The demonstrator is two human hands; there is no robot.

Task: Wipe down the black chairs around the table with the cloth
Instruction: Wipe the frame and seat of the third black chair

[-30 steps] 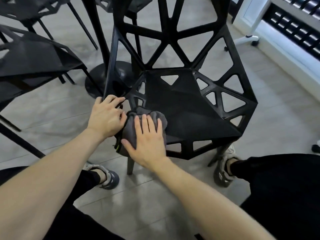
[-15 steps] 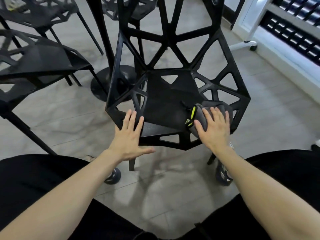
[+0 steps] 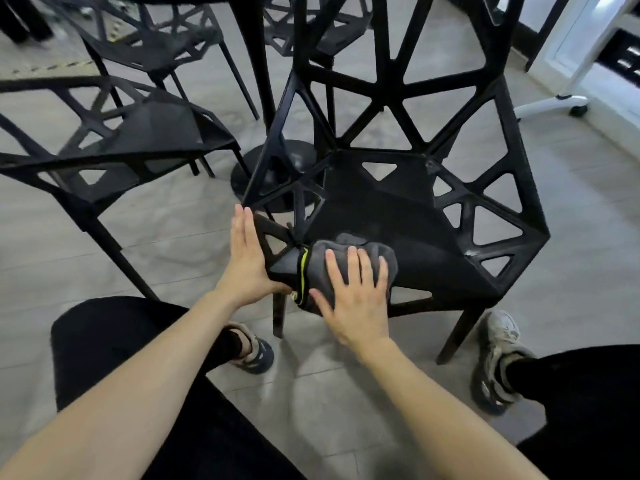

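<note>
Right-hand fingers (image 3: 353, 268) lie spread and flat on the cloth (image 3: 346, 261), pressing it to the near-left seat corner of the chair (image 3: 398, 209). Left hand (image 3: 246, 258), fingers straight and together, braces the left rim. Cloth likely soft and light: work it by palm pressure. Chair appears rigid: hold it by the rim.

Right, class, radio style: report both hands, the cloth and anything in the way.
Left hand flat against chair seat's left edge. Right hand flat, pressing grey cloth on seat front. Nothing in the way.

Probably an office or café lounge: matching black chairs (image 3: 398, 188) ring a pedestal table (image 3: 273, 174) on grey flooring (image 3: 166, 244).
</note>
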